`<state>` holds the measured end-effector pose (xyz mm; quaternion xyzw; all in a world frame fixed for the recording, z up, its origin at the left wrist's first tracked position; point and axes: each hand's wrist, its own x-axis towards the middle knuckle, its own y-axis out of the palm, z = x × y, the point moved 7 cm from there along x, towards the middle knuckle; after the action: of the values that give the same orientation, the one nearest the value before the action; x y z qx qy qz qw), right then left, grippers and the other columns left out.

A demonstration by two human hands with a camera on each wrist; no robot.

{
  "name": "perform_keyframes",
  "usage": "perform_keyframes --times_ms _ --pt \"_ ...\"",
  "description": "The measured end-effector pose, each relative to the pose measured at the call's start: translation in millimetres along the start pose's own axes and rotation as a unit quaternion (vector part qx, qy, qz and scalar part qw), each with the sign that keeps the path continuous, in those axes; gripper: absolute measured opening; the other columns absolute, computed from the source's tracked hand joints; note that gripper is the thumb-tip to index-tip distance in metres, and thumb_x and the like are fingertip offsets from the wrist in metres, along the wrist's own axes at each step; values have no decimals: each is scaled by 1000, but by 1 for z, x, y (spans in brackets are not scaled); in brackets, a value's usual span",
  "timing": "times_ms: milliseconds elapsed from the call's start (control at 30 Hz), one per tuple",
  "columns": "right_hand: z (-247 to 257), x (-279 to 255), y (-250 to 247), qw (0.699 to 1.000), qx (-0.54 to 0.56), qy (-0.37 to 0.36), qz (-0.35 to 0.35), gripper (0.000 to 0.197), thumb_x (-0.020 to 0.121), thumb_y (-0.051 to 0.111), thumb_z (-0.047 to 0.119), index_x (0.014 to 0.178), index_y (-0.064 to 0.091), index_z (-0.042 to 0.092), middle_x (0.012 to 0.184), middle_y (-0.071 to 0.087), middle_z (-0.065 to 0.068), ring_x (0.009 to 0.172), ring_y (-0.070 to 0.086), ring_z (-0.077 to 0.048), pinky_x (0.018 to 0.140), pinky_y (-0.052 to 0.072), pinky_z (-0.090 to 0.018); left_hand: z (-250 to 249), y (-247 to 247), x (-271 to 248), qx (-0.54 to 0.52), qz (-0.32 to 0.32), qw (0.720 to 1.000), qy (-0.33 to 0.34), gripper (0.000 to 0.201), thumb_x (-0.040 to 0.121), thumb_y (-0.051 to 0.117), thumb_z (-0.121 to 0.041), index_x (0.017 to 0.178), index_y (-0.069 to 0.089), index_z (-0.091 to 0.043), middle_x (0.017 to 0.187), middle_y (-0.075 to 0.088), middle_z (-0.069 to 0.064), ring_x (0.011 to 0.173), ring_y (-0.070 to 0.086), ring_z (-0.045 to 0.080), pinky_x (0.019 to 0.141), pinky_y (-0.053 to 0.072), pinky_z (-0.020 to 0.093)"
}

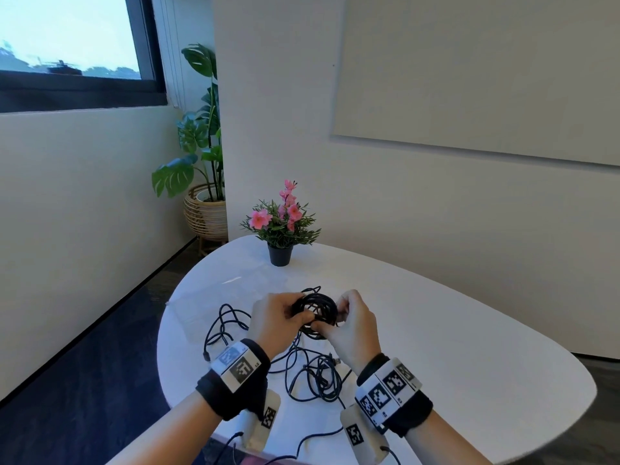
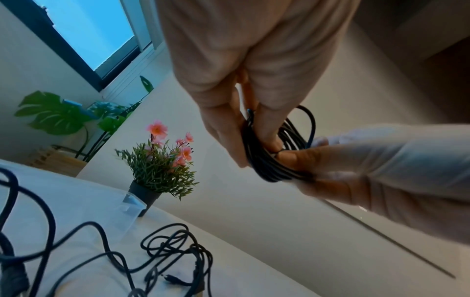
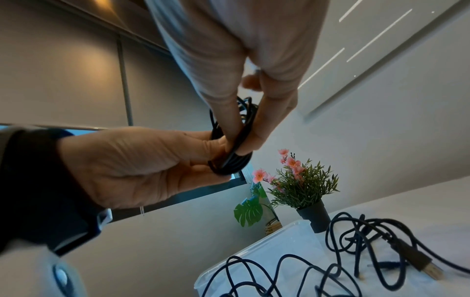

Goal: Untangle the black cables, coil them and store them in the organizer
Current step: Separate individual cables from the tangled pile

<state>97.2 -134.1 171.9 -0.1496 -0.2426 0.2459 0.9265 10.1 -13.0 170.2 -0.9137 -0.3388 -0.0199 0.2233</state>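
Slippage is the risk we see first. We hold one coiled cable (image 1: 315, 313) in the air above the middle of the white worktop (image 1: 453, 347), gripped from both sides. The fingers of our left hand (image 1: 273, 318) curl round the coil's left rim, thumb pinching the strands, and those of our right hand (image 1: 355, 325) pinch its near right rim between thumb and forefinger. The wrist views show several loose turns bunched under those pinches. If either pinch eases, we judge the turns would spring apart and the coil would open.

Below, on the near part of the worktop, the remaining black cables (image 1: 312, 370) lie in a loose tangle, one with a USB plug (image 3: 429, 268). A dangling tail from the coil could snag there and drag the tangle along. The clear organizer (image 3: 279, 247) sits at the left of the worktop, with loops draped over its rim; setting the coil in could catch them. A potted flower (image 1: 281, 226) stands at the far edge.
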Motion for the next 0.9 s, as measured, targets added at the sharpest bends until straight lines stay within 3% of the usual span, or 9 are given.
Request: perform_keyframes --times_ms 67,200,333,500,600,700,800,900 --pt "-2 -1 0 1000 -11 6 -13 47 62 85 12 74 40 12 62 46 5 54 40 -12 48 34 -18 -2 0 -2 23 -25 999 4 20 81 71 -9 97 73 -20 74 69 -10 69 63 0 68 46 2" --pt "3 1 0 999 -35 -2 -32 49 63 83 9 67 35 17 58 42 6 52 39 -12 46 35 -15 -11 0 -8 49 -68 996 39 23 83 68 -9 105 72 -16 83 67 -8 76 61 5 69 38 -5" --pt "15 4 -6 995 -50 -56 -63 55 64 84 18 61 29 23 54 36 8 49 32 -7 47 31 -15 -17 -6 -11 36 -96 992 79 23 81 70 -8 100 73 -20 89 72 -7 81 66 5 76 47 5" --pt "15 8 -4 993 -56 -90 -54 52 65 81 6 62 31 21 54 33 10 49 31 -7 48 30 -15 -5 -5 -10 -7 -53 998 23 17 83 70 -12 96 72 -22 87 72 -11 76 67 -3 70 47 5" --pt "11 9 -3 994 -49 -88 -49 44 63 78 0 65 37 16 56 43 -1 52 34 -10 48 30 -14 1 -1 -8 -49 -9 998 -34 14 84 67 -15 97 71 -17 93 72 -4 77 70 6 79 56 23" --pt "7 10 -6 996 -31 -71 -46 44 62 80 2 64 40 20 59 51 -5 56 41 -12 50 33 -16 4 2 -12 -195 41 973 -115 14 90 58 -16 94 70 -9 97 72 15 91 70 25 85 56 42" --pt "6 11 -5 998 27 -52 -31 47 59 83 0 60 41 20 58 49 0 55 42 -5 51 34 -12 10 -1 -14 -275 27 947 -167 27 96 53 -23 96 66 0 98 70 24 90 69 31 73 60 38" --pt "5 9 -5 997 53 -46 -33 44 60 82 -1 60 41 17 57 47 0 55 41 -6 51 36 -17 9 1 -17 -272 8 947 -170 7 90 61 -12 95 63 -7 102 67 23 84 68 27 63 60 30"
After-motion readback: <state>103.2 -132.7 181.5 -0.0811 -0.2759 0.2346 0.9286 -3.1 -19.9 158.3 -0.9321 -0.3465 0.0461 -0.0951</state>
